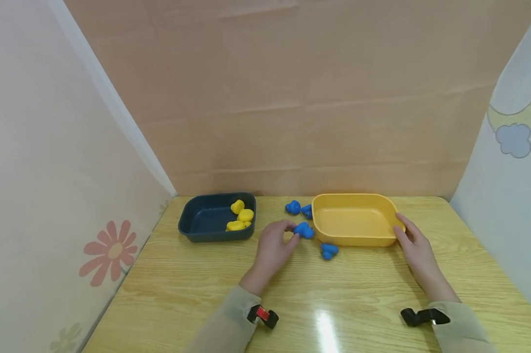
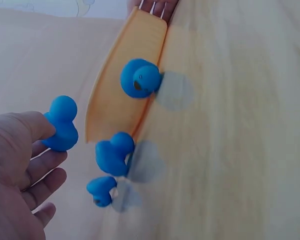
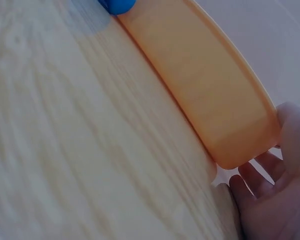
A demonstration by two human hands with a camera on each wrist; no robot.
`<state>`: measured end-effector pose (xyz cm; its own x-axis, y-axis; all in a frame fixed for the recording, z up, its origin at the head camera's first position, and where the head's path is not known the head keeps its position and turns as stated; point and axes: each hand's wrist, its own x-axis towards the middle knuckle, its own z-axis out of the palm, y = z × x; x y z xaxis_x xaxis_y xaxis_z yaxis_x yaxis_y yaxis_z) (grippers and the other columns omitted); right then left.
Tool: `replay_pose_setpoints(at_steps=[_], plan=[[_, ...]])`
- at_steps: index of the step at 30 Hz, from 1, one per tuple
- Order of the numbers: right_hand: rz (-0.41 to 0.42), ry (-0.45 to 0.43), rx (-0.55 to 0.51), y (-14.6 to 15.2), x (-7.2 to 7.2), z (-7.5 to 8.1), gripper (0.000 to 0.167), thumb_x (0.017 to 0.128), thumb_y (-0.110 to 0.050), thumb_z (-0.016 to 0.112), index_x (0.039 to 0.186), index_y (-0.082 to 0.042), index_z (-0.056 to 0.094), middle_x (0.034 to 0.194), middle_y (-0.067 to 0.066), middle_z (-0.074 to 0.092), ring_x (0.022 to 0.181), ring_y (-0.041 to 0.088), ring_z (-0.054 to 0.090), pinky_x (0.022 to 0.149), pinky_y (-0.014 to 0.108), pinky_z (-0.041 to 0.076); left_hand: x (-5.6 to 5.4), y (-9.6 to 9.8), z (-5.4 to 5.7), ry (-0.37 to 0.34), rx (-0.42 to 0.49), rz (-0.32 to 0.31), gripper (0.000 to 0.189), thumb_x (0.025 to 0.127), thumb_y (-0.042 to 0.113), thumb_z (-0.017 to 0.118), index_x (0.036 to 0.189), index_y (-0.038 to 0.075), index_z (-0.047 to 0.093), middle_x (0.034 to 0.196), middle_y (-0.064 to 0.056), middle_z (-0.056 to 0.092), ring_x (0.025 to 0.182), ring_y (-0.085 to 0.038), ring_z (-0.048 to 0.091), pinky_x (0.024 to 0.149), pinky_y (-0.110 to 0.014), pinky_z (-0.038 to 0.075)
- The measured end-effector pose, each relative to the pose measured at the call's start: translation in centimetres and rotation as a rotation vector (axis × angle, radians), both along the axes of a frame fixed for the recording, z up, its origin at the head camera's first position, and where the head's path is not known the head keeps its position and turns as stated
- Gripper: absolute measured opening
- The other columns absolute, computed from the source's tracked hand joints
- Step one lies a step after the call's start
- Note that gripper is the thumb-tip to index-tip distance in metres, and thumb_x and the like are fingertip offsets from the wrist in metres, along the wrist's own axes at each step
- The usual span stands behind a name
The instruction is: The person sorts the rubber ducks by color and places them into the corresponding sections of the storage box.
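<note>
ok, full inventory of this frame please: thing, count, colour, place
blue ducks: 4, blue; three loose on the table by the yellow tray's left and near sides, one pinched in the left hand
yellow ducks: about 4, yellow, at the right end of the dark tray; exact count hard to tell
dark tray: 1, dark blue, table left
yellow tray: 1, yellow, table centre-right, nothing visible in it
table: 1, light wood grain
backdrop panels: pale walls with flower and cloud prints, tan rear panel
left hand: grip on a blue duck, beside the yellow tray
right hand: fingers against the yellow tray's right end
</note>
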<state>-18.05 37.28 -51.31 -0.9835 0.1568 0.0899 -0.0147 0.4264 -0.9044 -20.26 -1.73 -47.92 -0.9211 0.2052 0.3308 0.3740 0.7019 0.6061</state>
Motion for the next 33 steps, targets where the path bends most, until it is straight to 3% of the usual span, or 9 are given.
replay_pose_setpoints(at_steps=[2,4,6,8,12,20,33], plan=[[-0.008,0.006,0.023,0.1,-0.1,-0.1,0.071,0.119,-0.049,0.047,0.178,-0.016,0.024,0.181,0.024,0.016,0.165,0.049,0.014,0.123,0.012,0.020,-0.2,0.5,0.4,0.010,0.019,-0.006,0.023,0.106,0.024,0.080,0.126,0.014,0.077,0.121,0.002,0.078,0.119,-0.022,0.067,0.110,-0.044,0.052],[-0.013,0.008,0.033,0.1,-0.1,0.0,0.071,0.119,-0.048,0.047,0.177,-0.013,0.025,0.180,0.026,0.017,0.164,0.051,0.014,0.133,0.035,0.017,-0.4,0.9,0.8,0.018,0.036,-0.011,0.022,0.106,0.024,0.079,0.125,0.014,0.076,0.121,0.002,0.078,0.119,-0.022,0.066,0.110,-0.044,0.051],[-0.014,0.007,0.025,0.2,-0.1,0.1,0.072,0.119,-0.047,0.047,0.177,-0.011,0.023,0.180,0.027,0.015,0.164,0.052,0.012,0.133,0.056,0.013,-0.7,1.4,1.0,0.031,0.048,-0.019,0.021,0.106,0.024,0.079,0.125,0.014,0.075,0.121,0.003,0.078,0.119,-0.021,0.066,0.112,-0.044,0.050],[-0.016,0.004,0.014,0.2,-0.2,0.1,0.074,0.119,-0.047,0.047,0.177,-0.010,0.022,0.180,0.027,0.013,0.164,0.053,0.011,0.130,0.065,0.012,-1.1,2.0,1.1,0.053,0.055,-0.026,0.020,0.106,0.023,0.079,0.123,0.014,0.075,0.120,0.002,0.078,0.118,-0.021,0.066,0.114,-0.045,0.048],[-0.025,-0.006,-0.006,0.2,-0.2,0.2,0.075,0.119,-0.048,0.047,0.177,-0.010,0.020,0.181,0.026,0.009,0.164,0.054,0.009,0.130,0.067,0.012,-1.9,3.2,1.2,0.093,0.051,-0.036,0.020,0.105,0.022,0.079,0.122,0.012,0.075,0.119,0.002,0.079,0.118,-0.020,0.069,0.116,-0.046,0.046],[-0.042,-0.015,-0.028,0.2,0.0,0.0,0.074,0.119,-0.049,0.046,0.178,-0.014,0.020,0.182,0.024,0.009,0.164,0.054,0.010,0.131,0.064,0.013,-3.1,5.8,1.4,0.047,0.012,-0.005,0.022,0.106,0.029,0.079,0.123,0.016,0.076,0.116,0.006,0.079,0.114,-0.017,0.068,0.117,-0.041,0.043],[-0.047,-0.008,-0.024,0.3,0.0,-0.3,0.072,0.119,-0.047,0.045,0.178,-0.013,0.020,0.181,0.025,0.012,0.164,0.053,0.012,0.134,0.054,0.013,-3.9,7.9,1.4,0.099,-0.075,-0.008,0.022,0.105,0.030,0.080,0.122,0.016,0.079,0.115,0.006,0.080,0.110,-0.015,0.071,0.115,-0.038,0.042]])
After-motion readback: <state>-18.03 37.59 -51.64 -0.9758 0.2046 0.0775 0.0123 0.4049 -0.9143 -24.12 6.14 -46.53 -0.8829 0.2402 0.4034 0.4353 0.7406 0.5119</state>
